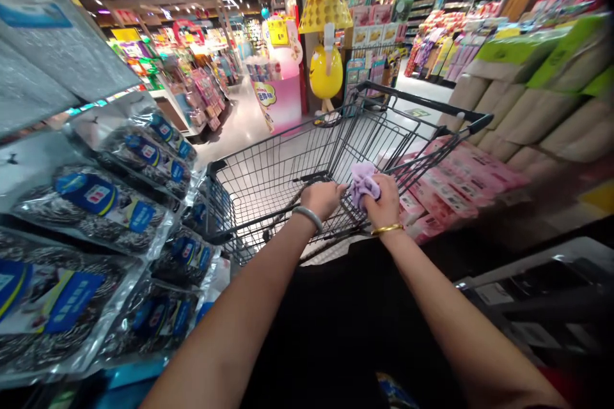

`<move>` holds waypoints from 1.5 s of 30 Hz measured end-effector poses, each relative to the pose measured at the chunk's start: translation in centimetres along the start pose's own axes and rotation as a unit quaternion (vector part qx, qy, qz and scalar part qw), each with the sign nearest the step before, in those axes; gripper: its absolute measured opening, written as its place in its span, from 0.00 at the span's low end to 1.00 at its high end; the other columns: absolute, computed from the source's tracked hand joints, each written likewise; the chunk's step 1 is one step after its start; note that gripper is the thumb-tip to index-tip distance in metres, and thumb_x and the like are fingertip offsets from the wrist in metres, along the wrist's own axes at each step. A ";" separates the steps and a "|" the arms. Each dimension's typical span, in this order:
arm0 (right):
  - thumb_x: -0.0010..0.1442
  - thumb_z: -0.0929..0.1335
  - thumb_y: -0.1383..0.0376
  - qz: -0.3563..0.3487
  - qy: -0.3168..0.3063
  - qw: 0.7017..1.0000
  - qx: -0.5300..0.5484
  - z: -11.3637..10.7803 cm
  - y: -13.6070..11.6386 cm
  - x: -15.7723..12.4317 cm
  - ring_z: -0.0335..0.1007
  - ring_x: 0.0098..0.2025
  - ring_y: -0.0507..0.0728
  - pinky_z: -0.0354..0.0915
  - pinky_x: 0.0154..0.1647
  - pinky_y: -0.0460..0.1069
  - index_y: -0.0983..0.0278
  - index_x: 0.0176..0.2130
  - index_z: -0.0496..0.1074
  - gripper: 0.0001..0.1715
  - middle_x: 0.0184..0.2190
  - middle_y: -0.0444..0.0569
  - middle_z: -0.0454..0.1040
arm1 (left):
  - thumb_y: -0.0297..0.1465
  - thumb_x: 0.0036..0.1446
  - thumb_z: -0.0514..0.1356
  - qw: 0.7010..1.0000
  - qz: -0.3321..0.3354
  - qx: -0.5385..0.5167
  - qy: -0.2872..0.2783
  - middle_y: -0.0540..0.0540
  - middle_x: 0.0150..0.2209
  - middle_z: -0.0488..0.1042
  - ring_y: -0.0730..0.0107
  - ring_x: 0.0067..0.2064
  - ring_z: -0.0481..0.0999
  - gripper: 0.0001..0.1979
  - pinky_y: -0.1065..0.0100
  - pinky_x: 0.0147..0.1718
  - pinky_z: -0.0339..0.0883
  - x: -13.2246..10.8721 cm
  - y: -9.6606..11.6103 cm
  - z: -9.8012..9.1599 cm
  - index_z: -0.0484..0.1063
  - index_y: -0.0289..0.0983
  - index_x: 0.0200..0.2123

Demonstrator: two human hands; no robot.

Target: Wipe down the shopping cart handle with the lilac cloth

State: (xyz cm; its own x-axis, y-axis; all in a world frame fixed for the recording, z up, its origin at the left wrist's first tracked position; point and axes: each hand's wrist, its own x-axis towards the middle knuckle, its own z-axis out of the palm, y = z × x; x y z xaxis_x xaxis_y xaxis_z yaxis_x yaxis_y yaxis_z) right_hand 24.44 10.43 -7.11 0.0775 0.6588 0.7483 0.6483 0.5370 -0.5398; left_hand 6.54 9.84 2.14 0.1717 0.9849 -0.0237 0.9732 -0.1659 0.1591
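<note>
A light purple cloth [363, 184] is bunched up in my right hand [384, 197], whose fingers are closed round it. The cloth is over the near side of a black wire shopping cart [278, 169]. My left hand [322, 199] is just left of the cloth, back upward and fingers curled, at the cart's near top rail. Whether it grips the rail or something else is hidden beneath the hand. One fingertip points toward the cloth, nearly touching it. A grey bangle circles my left wrist, a gold one my right. The cart's basket shows bare wire mesh.
Clear plastic packs with blue labels [100, 198] are stacked close on the left. Pink packages [451, 188] and tall brown-and-green packs [518, 96] stand on the right. Beyond the cart are a pink display bin [281, 102] and a yellow egg-shaped figure [326, 73].
</note>
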 end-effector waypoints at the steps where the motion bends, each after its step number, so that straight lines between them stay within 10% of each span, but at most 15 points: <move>1: 0.55 0.66 0.68 0.000 -0.014 1.000 -0.005 -0.2 0.3 0.1 0.66 0.56 0.65 0.63 0.61 0.62 0.62 0.43 0.73 0.14 0.47 0.56 0.74 | 0.53 0.70 0.35 1.000 0.000 0.004 -0.004 0.38 0.40 0.83 0.56 0.45 0.82 0.38 0.63 0.41 0.70 0.3 0.0 0.2 0.80 0.38 0.43; 5: 0.52 0.65 0.70 -0.004 -0.099 0.995 -0.016 -0.7 2.5 -0.8 0.68 0.51 0.64 0.66 0.56 0.61 0.61 0.41 0.74 0.15 0.46 0.55 0.74 | 0.54 0.69 0.32 1.000 -0.003 0.020 -0.001 0.38 0.38 0.83 0.54 0.43 0.82 0.42 0.62 0.38 0.70 1.0 -0.5 0.8 0.82 0.40 0.42; 11: 0.56 0.67 0.66 0.012 0.079 0.996 -0.046 -1.9 4.4 1.8 0.66 0.55 0.65 0.63 0.60 0.63 0.61 0.42 0.72 0.12 0.47 0.55 0.73 | 0.58 0.66 0.28 0.999 -0.004 0.036 0.020 0.40 0.33 0.81 0.55 0.36 0.80 0.47 0.63 0.31 0.65 1.0 -1.5 1.2 0.82 0.40 0.36; 26: 0.55 0.67 0.67 0.005 0.041 0.996 -0.081 -2.7 6.9 2.5 0.67 0.51 0.65 0.64 0.56 0.62 0.61 0.41 0.72 0.11 0.44 0.55 0.73 | 0.56 0.68 0.29 0.998 0.004 0.064 0.025 0.42 0.30 0.78 0.60 0.33 0.76 0.43 0.65 0.28 0.58 1.0 -2.9 0.9 0.77 0.40 0.32; 29: 0.53 0.67 0.69 -0.052 -0.022 0.997 -0.048 -2.3 7.1 1.1 0.68 0.51 0.64 0.65 0.55 0.60 0.61 0.40 0.72 0.12 0.45 0.53 0.74 | 0.56 0.69 0.31 0.998 -0.010 0.069 -0.009 0.42 0.31 0.78 0.59 0.34 0.77 0.41 0.65 0.29 0.59 1.1 -2.0 0.3 0.77 0.39 0.33; 35: 0.54 0.67 0.66 0.043 0.143 0.986 -0.069 -2.3 8.4 2.6 0.66 0.50 0.64 0.63 0.56 0.62 0.61 0.40 0.69 0.10 0.43 0.54 0.72 | 0.54 0.70 0.38 0.998 0.059 0.018 0.027 0.44 0.35 0.80 0.60 0.35 0.77 0.33 0.65 0.31 0.60 3.6 2.6 0.0 0.75 0.41 0.40; 40: 0.53 0.66 0.68 -0.001 0.004 0.999 -0.043 -2.1 8.6 2.3 0.66 0.50 0.64 0.64 0.54 0.60 0.61 0.40 0.71 0.13 0.43 0.53 0.73 | 0.51 0.71 0.40 0.995 0.096 0.016 0.007 0.42 0.37 0.80 0.59 0.38 0.78 0.31 0.65 0.34 0.63 6.4 6.0 0.8 0.77 0.40 0.40; 45: 0.52 0.67 0.67 0.057 0.121 0.989 -0.062 -3.8 10.7 4.1 0.65 0.50 0.63 0.63 0.57 0.60 0.60 0.39 0.68 0.10 0.42 0.52 0.71 | 0.51 0.71 0.36 0.994 0.106 0.030 0.014 0.39 0.35 0.80 0.57 0.37 0.79 0.36 0.62 0.34 0.65 7.4 6.5 1.6 0.78 0.37 0.38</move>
State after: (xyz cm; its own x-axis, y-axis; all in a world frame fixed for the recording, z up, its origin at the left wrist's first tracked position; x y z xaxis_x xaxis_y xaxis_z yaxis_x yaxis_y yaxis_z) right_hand 34.60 16.84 -8.36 0.3250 0.5577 0.7637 0.7113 0.3880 -0.5861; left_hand 14.35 15.97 1.44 0.3696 0.9287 0.0311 0.9235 -0.3708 0.0979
